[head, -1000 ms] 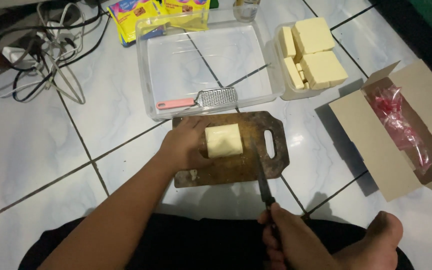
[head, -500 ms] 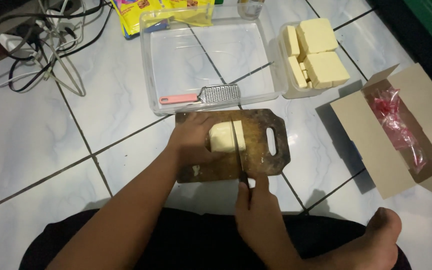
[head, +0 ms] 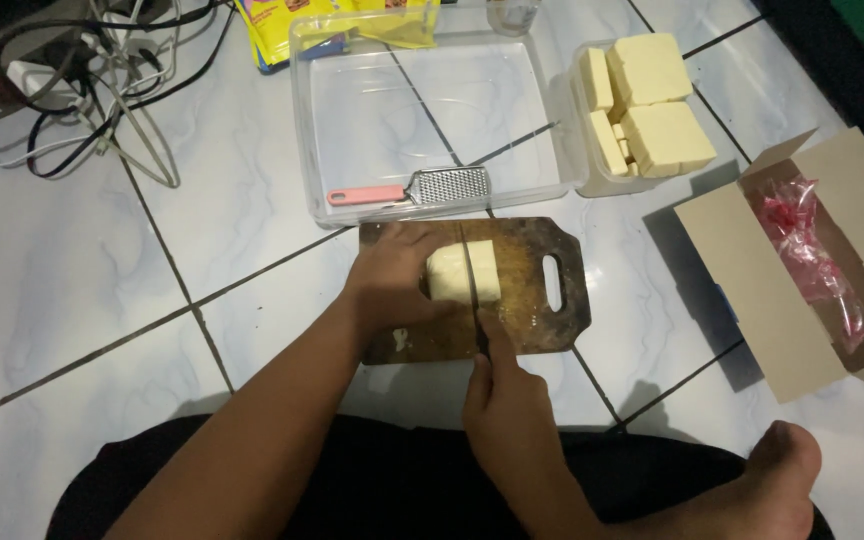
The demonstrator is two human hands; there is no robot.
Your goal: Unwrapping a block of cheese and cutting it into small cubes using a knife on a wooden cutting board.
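Note:
A pale yellow block [head: 464, 271] lies on a dark wooden cutting board [head: 537, 245] on the tiled floor. My left hand [head: 392, 283] rests on the board and grips the block's left side. My right hand [head: 504, 405] holds a knife [head: 472, 290] by its handle, index finger along the spine. The blade runs across the block's middle, pointing away from me.
A clear plastic tray [head: 352, 120] behind the board holds a pink-handled grater [head: 422, 188]. A second container [head: 642, 110] at the back right holds several pale blocks. An open cardboard box [head: 812, 260] with pink plastic stands right. Cables [head: 82, 90] lie at the back left. My foot [head: 787, 470] is bottom right.
My right hand came up from near my lap to the board and laid the knife blade across the block. My left hand stayed on the block.

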